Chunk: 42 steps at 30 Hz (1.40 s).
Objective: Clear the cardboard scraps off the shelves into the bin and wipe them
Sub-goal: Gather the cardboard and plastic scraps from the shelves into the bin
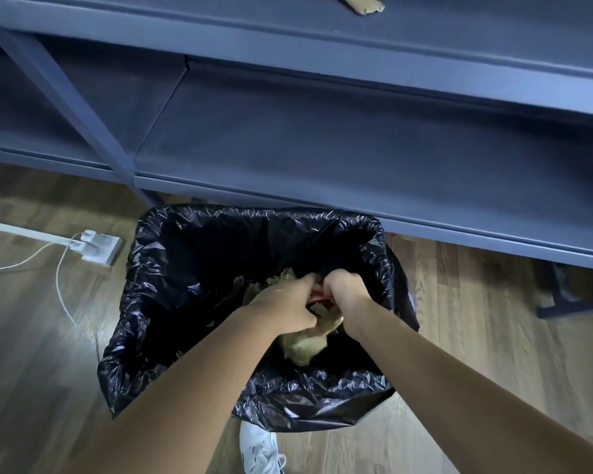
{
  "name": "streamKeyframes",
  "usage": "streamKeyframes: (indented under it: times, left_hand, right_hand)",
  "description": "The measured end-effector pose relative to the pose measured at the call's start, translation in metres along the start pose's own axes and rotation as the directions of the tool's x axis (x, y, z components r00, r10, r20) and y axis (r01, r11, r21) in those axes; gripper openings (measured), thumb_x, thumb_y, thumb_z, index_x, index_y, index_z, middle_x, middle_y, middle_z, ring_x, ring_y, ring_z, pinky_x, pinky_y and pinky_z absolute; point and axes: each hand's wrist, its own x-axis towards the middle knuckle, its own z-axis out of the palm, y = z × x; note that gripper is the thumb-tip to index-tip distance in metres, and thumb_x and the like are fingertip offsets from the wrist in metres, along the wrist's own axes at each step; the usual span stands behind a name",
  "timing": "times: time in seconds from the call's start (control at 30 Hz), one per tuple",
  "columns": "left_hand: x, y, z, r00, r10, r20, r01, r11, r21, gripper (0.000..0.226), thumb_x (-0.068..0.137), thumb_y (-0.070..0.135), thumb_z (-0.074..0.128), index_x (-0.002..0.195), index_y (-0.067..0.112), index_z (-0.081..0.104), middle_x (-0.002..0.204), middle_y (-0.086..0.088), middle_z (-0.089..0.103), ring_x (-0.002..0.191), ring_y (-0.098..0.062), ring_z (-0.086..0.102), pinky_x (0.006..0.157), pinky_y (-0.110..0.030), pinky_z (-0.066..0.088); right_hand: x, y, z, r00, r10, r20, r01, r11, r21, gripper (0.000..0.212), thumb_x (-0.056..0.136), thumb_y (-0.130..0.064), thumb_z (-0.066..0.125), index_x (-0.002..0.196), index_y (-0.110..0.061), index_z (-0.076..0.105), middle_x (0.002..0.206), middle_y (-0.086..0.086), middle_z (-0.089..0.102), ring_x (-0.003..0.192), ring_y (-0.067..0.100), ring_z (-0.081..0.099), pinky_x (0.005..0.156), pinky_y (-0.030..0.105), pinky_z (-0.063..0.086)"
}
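Left hand (285,302) and right hand (348,295) both squeeze scraps (305,347) over one bin (192,254). One shelf scrap (363,3) is cut off

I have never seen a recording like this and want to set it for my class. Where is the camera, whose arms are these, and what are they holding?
There is no machine here: one camera sits on a person's head and looks down, so the bare arms are that person's own. The left hand and right hand both grip a crumpled bunch of cardboard scraps over the bin, which is lined with a black bag and stands on the wooden floor before blue shelves. One more piece of cardboard lies on the upper shelf. A power strip lies at the left, and a white shoe shows below the bin.
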Motion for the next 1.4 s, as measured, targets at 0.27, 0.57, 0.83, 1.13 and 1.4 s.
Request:
streamKeyframes:
  times: [0.27, 0.57, 0.83, 1.13, 1.4]
  left_hand:
    - [-0.021, 0.020, -0.083, 0.783, 0.199, -0.589, -0.164, 0.980, 0.114, 0.027, 0.088, 0.012, 0.042, 0.107, 0.014, 0.061, 0.110, -0.003, 0.065, 0.101, -0.026, 0.059, 0.080, -0.033, 0.046]
    - [-0.039, 0.082, -0.248, 0.245, 0.374, -0.894, -0.521, 0.829, 0.204, 0.032, 0.079, 0.006, 0.036, 0.099, 0.002, 0.061, 0.105, -0.013, 0.058, 0.091, -0.030, 0.055, 0.077, -0.039, 0.044]
    - [0.015, 0.089, -0.269, 0.559, 0.190, -0.807, -0.279, 0.960, 0.033, 0.046, 0.090, 0.026, 0.051, 0.134, 0.020, 0.042, 0.151, -0.008, 0.023, 0.134, -0.030, 0.029, 0.104, -0.039, 0.032]
    - [0.073, 0.105, -0.293, 0.646, 0.086, -0.758, -0.129, 0.992, 0.002, 0.060, 0.088, 0.036, 0.051, 0.143, 0.027, 0.028, 0.157, -0.011, 0.006, 0.142, -0.035, 0.012, 0.113, -0.041, 0.019]
    - [0.105, 0.104, -0.293, 0.626, 0.099, -0.773, -0.028, 0.994, 0.104, 0.059, 0.088, 0.053, 0.042, 0.142, 0.035, 0.024, 0.158, -0.007, 0.000, 0.145, -0.032, 0.001, 0.117, -0.050, 0.003]
  right_hand:
    - [-0.044, -0.056, -0.014, 0.753, -0.649, -0.109, 0.601, 0.746, -0.287, 0.022, 0.081, 0.000, 0.043, 0.074, 0.000, 0.064, 0.067, 0.012, 0.061, 0.070, 0.030, 0.052, 0.055, 0.027, 0.033]
    - [-0.109, -0.226, -0.043, 0.253, -0.903, -0.347, 0.892, 0.357, -0.277, 0.025, 0.073, -0.008, 0.036, 0.067, 0.000, 0.059, 0.067, 0.005, 0.050, 0.066, 0.020, 0.041, 0.057, 0.028, 0.028]
    - [-0.049, -0.252, -0.094, 0.552, -0.812, -0.188, 0.539, 0.520, -0.663, 0.069, 0.084, -0.039, 0.057, 0.143, -0.025, 0.024, 0.153, 0.004, 0.019, 0.138, 0.029, 0.021, 0.110, 0.036, 0.023]
    - [-0.009, -0.295, -0.111, 0.512, -0.858, -0.036, 0.676, 0.428, -0.599, 0.042, 0.082, -0.006, 0.047, 0.121, -0.017, 0.057, 0.119, 0.011, 0.064, 0.115, 0.031, 0.052, 0.095, 0.037, 0.046]
    - [0.027, -0.363, -0.120, 0.489, -0.871, -0.045, 0.610, 0.379, -0.696, 0.047, 0.090, -0.028, 0.045, 0.136, -0.017, 0.042, 0.140, 0.011, 0.041, 0.131, 0.031, 0.033, 0.104, 0.035, 0.032]
